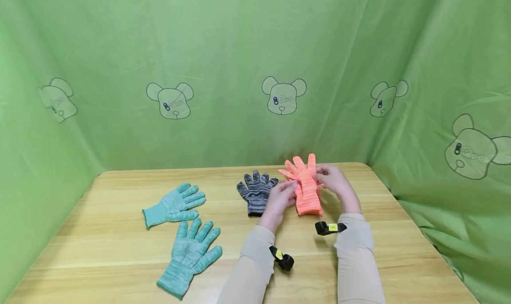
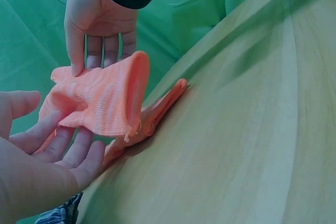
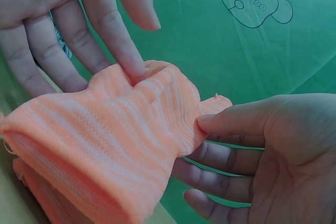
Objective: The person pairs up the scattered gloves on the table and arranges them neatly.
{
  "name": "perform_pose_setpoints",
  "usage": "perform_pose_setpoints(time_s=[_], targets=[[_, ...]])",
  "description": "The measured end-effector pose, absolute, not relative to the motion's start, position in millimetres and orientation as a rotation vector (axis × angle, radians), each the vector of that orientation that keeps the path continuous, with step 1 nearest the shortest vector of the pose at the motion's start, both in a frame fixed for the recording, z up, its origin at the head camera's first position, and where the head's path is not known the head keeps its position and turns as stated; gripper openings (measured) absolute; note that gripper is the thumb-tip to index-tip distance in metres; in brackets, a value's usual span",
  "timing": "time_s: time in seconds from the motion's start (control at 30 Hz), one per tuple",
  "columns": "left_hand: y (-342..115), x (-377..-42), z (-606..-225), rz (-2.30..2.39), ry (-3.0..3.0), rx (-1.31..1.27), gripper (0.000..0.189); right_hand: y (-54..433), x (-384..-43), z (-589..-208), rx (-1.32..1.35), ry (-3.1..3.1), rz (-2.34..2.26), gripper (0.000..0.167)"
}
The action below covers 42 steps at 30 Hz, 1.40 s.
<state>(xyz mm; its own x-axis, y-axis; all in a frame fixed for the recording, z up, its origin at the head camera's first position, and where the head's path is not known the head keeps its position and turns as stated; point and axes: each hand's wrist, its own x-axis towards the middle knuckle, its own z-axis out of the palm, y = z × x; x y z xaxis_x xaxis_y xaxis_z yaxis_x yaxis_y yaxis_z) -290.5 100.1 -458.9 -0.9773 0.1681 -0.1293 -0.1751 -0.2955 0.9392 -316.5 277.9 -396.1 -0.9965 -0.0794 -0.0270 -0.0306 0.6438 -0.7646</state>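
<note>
An orange knit glove (image 1: 307,189) is raised a little off the table, its fingers pointing away and its cuff towards me. My right hand (image 1: 336,182) pinches its far right side between thumb and fingers, clearest in the right wrist view, where the right hand (image 3: 283,150) comes in from the right. On the other side, my left hand (image 1: 281,200) touches the glove with extended fingers; in the left wrist view the left hand's (image 2: 47,166) thumb stands apart from the fabric. Beneath lies a second orange glove (image 2: 163,103), mostly covered.
A black-and-grey striped glove (image 1: 257,193) lies left of the orange pair. Two teal gloves, an upper one (image 1: 175,204) and a lower one (image 1: 193,251), lie spread on the left side of the wooden table (image 1: 119,268). Green curtain (image 1: 239,38) surrounds the table's back and sides.
</note>
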Motion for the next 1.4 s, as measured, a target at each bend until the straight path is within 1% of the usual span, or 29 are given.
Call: perform_pose_setpoints(time_s=[0.53, 0.97, 1.4], targets=[[96, -293, -468, 2.319, 1.629, 0.034, 0.041, 284, -323, -410, 0.041, 2.76, -1.313, 0.03], [95, -293, -466, 2.296, 1.563, 0.06, 0.044, 289, -325, -414, 0.074, 2.783, -1.299, 0.029], [99, -292, -466, 2.268, 1.551, 0.15, 0.055, 293, -327, -423, 0.114, 2.832, -1.278, 0.028]])
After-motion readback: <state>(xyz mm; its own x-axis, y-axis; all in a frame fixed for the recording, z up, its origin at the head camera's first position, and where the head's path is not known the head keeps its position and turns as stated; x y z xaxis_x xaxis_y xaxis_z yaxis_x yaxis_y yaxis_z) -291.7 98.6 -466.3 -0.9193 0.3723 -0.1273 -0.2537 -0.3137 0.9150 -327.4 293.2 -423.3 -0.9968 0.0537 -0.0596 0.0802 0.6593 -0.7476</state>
